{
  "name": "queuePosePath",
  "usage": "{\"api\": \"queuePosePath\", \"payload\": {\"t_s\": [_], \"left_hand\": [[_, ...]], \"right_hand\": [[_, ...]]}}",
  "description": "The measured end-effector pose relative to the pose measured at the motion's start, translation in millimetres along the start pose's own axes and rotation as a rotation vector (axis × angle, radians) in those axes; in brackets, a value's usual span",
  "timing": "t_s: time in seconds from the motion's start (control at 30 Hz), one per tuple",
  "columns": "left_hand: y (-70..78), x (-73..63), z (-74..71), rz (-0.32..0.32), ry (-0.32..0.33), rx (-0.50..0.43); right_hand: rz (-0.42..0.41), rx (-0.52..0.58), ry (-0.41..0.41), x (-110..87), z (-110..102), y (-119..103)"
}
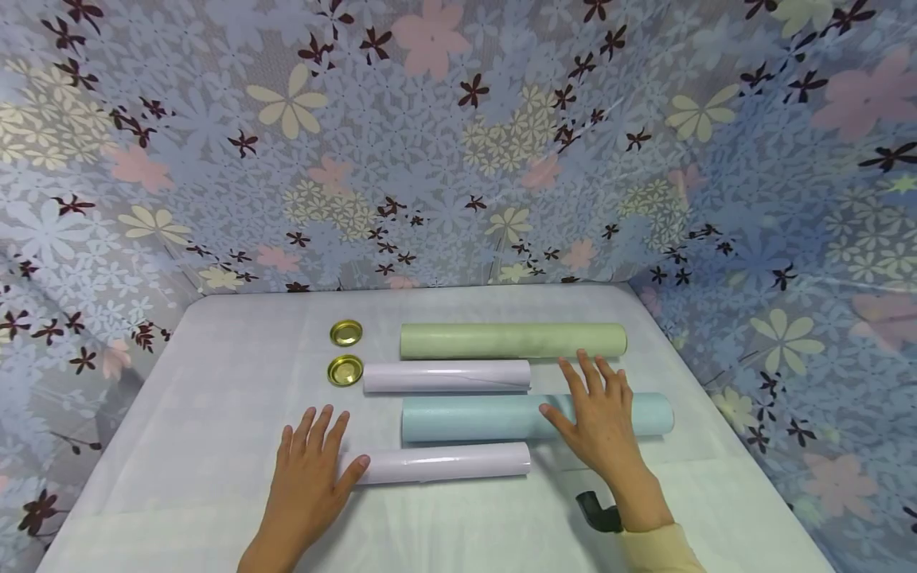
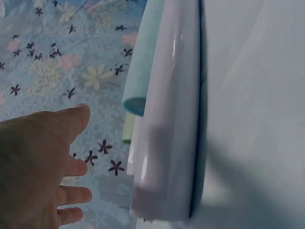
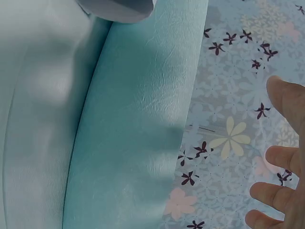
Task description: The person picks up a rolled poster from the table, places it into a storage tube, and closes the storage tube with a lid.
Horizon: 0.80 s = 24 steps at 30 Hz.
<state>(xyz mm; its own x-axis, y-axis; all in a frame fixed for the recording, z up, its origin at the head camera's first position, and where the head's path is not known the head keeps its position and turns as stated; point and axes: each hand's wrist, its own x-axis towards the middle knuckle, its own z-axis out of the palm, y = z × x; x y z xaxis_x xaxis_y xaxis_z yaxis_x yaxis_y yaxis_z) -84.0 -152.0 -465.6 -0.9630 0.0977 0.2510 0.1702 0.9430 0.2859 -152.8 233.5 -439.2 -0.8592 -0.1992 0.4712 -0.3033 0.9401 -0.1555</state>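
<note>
Four rolls lie crosswise on the white-covered table. My left hand (image 1: pixel 308 477), fingers straight and spread, hovers by the left end of the front white roll (image 1: pixel 458 463), hiding part of it. In the left wrist view a gap shows between that hand (image 2: pixel 38 157) and the white roll (image 2: pixel 171 114). Over the right part of the light blue roll (image 1: pixel 473 419) my right hand (image 1: pixel 602 422) spreads its fingers, holding nothing. Its fingertips reach toward the pale green roll (image 1: pixel 494 341). Another white roll (image 1: pixel 444 376) lies between the blue and green ones.
Two small round gold-coloured dishes (image 1: pixel 346 371) sit left of the rolls, one behind the other. A black bent piece (image 1: pixel 598 513) shows beside my right wrist, partly hidden by it. Flower-patterned cloth (image 1: pixel 430 159) hangs behind and at the sides of the table (image 1: pixel 215 358).
</note>
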Motion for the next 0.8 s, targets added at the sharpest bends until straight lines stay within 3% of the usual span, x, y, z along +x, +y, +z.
{"api": "queuePosePath", "payload": {"t_s": [0.3,0.63,0.8], "left_hand": [[13.7,1.2,10.9,0.067,-0.009,0.026],[19.7,-0.4,21.0,0.111,-0.065,0.038],[20.4,-1.4,24.2,0.141,-0.046,0.049]], "right_hand": [[0.013,-0.009,-0.027,5.1,-0.7,13.0],[0.013,-0.021,-0.102,9.0,-5.7,34.6],[-0.017,-0.014,-0.118,6.8,-3.9,43.9]]}}
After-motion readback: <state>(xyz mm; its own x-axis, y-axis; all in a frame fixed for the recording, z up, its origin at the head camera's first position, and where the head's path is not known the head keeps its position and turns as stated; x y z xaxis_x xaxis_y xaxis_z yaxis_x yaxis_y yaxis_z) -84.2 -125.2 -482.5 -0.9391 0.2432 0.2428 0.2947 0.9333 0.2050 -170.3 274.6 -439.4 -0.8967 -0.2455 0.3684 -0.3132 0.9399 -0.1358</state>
